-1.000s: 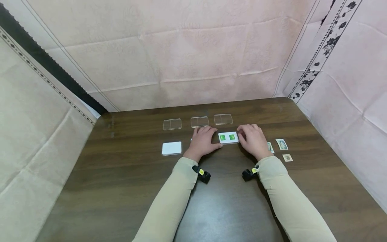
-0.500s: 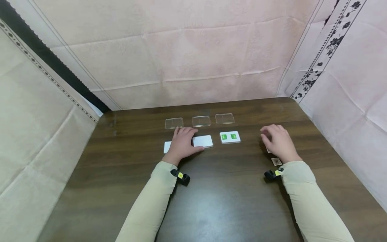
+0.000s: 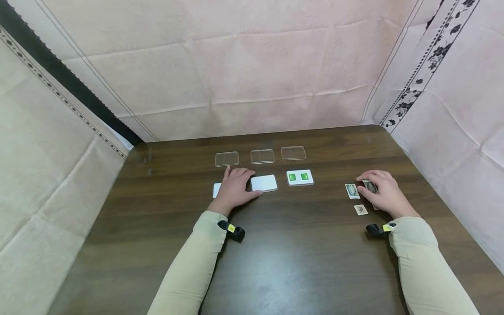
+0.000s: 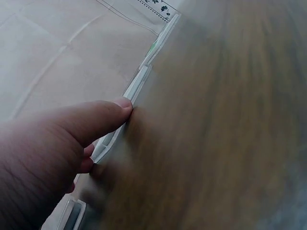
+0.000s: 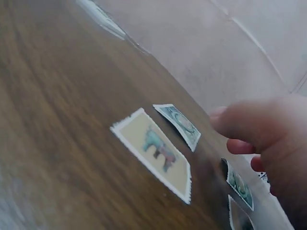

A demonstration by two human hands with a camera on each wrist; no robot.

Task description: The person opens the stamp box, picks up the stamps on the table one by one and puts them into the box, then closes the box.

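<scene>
My left hand (image 3: 235, 188) rests, fingers spread, between two white cards in clear cases. Its thumb tip touches the near edge of the middle card (image 3: 265, 183); it partly covers the left card (image 3: 216, 190). A third card (image 3: 299, 181), bearing two green stamps, lies to the right. Farther right, my right hand (image 3: 383, 194) hovers over a green oval-picture stamp (image 3: 370, 187), fingers and thumb apart around it. Beside it lie a similar green stamp (image 3: 352, 191) and a small beige stamp (image 5: 156, 153) with animal figures. Another stamp (image 5: 240, 215) is mostly hidden by the right hand.
Three clear plastic case halves (image 3: 262, 156) lie in a row behind the cards. The brown wooden table (image 3: 260, 262) ends at a back edge against a hanging pale cloth (image 3: 252, 78); more cloth hangs at both sides.
My left hand has moved left, from beside the green-stamp card to the middle card. The right hand has left that card and moved right, past the first green stamp to the second.
</scene>
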